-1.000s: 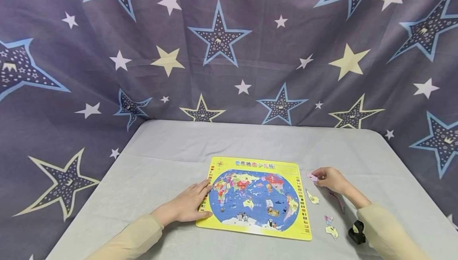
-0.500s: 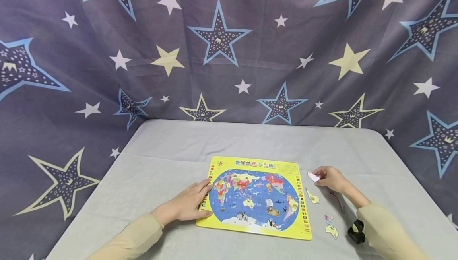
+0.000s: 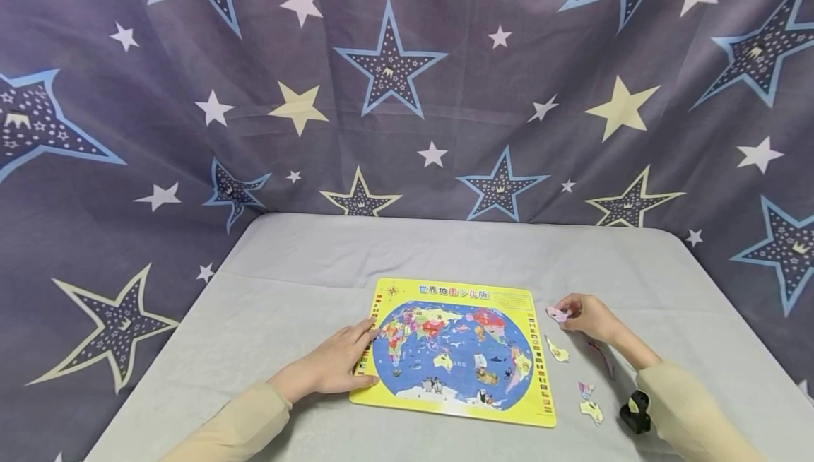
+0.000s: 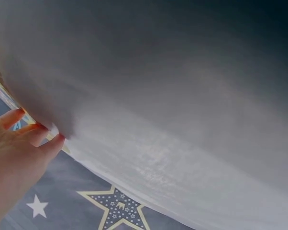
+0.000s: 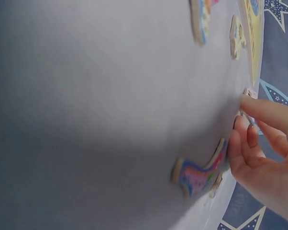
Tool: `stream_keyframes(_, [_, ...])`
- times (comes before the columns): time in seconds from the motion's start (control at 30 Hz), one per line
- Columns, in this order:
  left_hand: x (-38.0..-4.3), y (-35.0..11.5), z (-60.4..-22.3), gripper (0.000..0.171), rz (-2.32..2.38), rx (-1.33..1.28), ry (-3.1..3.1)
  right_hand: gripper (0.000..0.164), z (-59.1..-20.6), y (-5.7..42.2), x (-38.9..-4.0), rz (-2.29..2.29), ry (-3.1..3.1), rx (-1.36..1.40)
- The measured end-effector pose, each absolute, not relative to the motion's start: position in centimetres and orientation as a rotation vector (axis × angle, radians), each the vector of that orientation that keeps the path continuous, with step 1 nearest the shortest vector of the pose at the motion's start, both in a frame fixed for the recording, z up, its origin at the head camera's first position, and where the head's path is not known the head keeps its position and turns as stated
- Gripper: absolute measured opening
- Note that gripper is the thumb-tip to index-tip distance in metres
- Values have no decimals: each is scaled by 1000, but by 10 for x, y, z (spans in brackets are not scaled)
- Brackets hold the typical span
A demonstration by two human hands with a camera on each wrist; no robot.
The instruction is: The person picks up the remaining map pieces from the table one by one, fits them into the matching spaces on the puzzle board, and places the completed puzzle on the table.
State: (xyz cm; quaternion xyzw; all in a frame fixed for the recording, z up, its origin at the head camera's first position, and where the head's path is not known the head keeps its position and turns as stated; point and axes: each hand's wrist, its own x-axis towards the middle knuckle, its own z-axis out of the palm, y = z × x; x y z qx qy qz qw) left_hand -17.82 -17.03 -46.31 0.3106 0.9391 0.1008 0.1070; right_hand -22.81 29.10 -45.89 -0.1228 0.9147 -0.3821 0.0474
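The pink piece (image 3: 557,314) has just tipped over in the grip: a half second ago it showed a paler face, now its pink pattern is up, while both hands have hardly shifted. And the right hand (image 3: 588,317) has it clamped at one edge, thumb and fingertips pinched together, the rest of the piece poking out ahead of them, just off the board's right side. Whether it touches the cloth, I can't tell.

Just nearer the wearer than those fingertips lies the yellow piece (image 3: 557,351); below the wrist, the long curved piece (image 3: 602,359). Farther back from the fingers come the small striped piece (image 3: 586,390) and the pale green piece (image 3: 591,413), almost touching, with the black object (image 3: 636,412) close by the sleeve.

Across from the pinching fingers, the left hand (image 3: 337,359) rests at the map board (image 3: 451,414), thumb and fingers apart on its left edge.

The danger, I'd say: that edge-only pinch could slip if the piece is turned again, dropping it onto the yellow one. A low forearm could drag the curved piece along. And with only light fingers on one edge, the board might skid under a push.
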Motion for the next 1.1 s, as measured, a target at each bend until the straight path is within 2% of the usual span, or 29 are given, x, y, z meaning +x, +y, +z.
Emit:
stream_keyframes(0.77, [-178,-170,-465,82,278,912,2779,14,-460,289,-226,-1149,2799,-351])
stream_keyframes(1.1, [-178,-170,-466,81,287,919,2783,17,-457,288,-222,-1216,2751,-374])
